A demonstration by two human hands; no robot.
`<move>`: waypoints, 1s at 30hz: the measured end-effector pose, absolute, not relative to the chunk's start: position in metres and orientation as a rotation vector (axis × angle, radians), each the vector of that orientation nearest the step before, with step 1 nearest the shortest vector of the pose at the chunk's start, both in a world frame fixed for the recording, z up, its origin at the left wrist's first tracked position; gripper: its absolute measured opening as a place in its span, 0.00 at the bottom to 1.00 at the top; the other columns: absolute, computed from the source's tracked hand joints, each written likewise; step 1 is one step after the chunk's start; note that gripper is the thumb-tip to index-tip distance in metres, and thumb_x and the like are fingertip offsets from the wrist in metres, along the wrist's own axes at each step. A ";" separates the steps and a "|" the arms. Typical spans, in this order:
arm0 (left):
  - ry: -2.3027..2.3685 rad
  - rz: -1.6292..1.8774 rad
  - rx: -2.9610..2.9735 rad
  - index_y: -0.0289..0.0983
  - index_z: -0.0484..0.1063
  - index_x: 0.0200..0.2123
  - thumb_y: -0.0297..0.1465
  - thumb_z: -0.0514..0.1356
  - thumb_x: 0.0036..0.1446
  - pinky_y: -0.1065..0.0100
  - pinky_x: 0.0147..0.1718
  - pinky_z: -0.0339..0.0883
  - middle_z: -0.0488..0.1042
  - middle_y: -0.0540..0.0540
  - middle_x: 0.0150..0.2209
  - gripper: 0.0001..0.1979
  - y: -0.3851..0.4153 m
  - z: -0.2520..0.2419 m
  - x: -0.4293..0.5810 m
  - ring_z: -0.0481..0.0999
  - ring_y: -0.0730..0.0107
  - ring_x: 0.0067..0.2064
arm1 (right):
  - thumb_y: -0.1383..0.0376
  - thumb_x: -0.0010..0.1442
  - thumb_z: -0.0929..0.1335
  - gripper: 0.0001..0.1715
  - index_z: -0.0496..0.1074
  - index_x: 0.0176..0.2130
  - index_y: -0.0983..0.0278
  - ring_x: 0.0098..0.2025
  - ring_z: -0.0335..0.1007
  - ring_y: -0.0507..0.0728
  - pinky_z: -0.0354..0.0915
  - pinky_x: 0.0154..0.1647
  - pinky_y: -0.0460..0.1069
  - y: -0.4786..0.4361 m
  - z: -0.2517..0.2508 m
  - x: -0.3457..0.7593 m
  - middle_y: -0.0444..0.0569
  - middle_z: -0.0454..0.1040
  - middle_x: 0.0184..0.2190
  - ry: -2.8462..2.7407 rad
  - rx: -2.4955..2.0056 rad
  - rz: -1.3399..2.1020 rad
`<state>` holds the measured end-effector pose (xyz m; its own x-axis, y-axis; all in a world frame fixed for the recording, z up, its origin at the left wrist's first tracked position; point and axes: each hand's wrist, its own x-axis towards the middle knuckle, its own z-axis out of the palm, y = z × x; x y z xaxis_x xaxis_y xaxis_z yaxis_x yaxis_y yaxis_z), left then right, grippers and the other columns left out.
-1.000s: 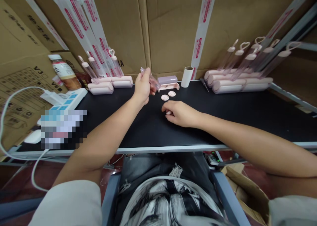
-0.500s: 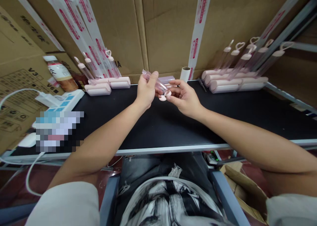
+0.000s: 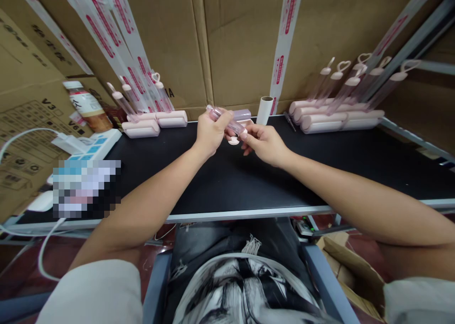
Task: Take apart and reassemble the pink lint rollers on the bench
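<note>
My left hand [image 3: 212,133] is closed around a clear pinkish tube [image 3: 234,126], held tilted with its lower end toward the right. At that lower end, the thumb and fingers of my right hand [image 3: 266,143] pinch a small pale pink cap [image 3: 243,132], which meets the tube. Fingers hide part of the cap, so how firmly it sits on the tube cannot be seen. Just below the tube lies a small pale pink round piece [image 3: 233,140]. Behind my hands is a lilac-pink block-like piece [image 3: 241,114], partly covered.
Pale pink cylinders with clear tubes and loop tops stand in a left group [image 3: 142,125] and a right group [image 3: 327,121]. A white cardboard tube [image 3: 264,111] stands at the back. Left are a drink bottle [image 3: 87,107] and a white power strip [image 3: 95,146]. Cardboard [image 3: 241,44] walls the black table [image 3: 220,186].
My right hand has brought the cap up against the tube's lower end, where before they were slightly apart. The tube has turned a little flatter in my left hand.
</note>
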<state>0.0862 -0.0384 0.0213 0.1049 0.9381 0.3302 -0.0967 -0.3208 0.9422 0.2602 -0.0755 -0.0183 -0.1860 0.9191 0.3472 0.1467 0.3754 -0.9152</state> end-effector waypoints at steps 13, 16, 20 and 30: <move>0.832 1.414 1.345 0.37 0.71 0.34 0.32 0.67 0.63 0.74 0.17 0.68 0.76 0.53 0.23 0.08 -0.043 0.018 0.095 0.75 0.74 0.19 | 0.40 0.75 0.64 0.33 0.82 0.42 0.64 0.33 0.71 0.58 0.65 0.37 0.53 -0.079 -0.017 0.268 0.52 0.79 0.32 -1.861 -0.973 0.080; 0.807 1.433 1.262 0.38 0.70 0.35 0.32 0.66 0.64 0.74 0.18 0.70 0.75 0.54 0.23 0.08 -0.045 0.016 0.099 0.74 0.75 0.19 | 0.37 0.74 0.63 0.36 0.82 0.46 0.64 0.34 0.73 0.59 0.66 0.37 0.53 -0.081 -0.016 0.268 0.52 0.80 0.33 -1.828 -0.987 0.153; 0.746 1.432 1.191 0.38 0.69 0.34 0.35 0.66 0.65 0.75 0.19 0.69 0.75 0.54 0.23 0.10 -0.048 0.015 0.104 0.74 0.76 0.20 | 0.35 0.72 0.64 0.38 0.82 0.49 0.64 0.37 0.76 0.61 0.67 0.38 0.53 -0.084 -0.016 0.265 0.52 0.81 0.34 -1.787 -0.988 0.274; 0.706 1.379 1.111 0.38 0.69 0.36 0.37 0.63 0.70 0.77 0.21 0.68 0.75 0.54 0.25 0.11 -0.054 0.011 0.113 0.72 0.79 0.21 | 0.29 0.69 0.63 0.40 0.77 0.46 0.61 0.28 0.72 0.58 0.65 0.26 0.51 -0.087 -0.020 0.257 0.47 0.73 0.25 -1.652 -1.047 0.419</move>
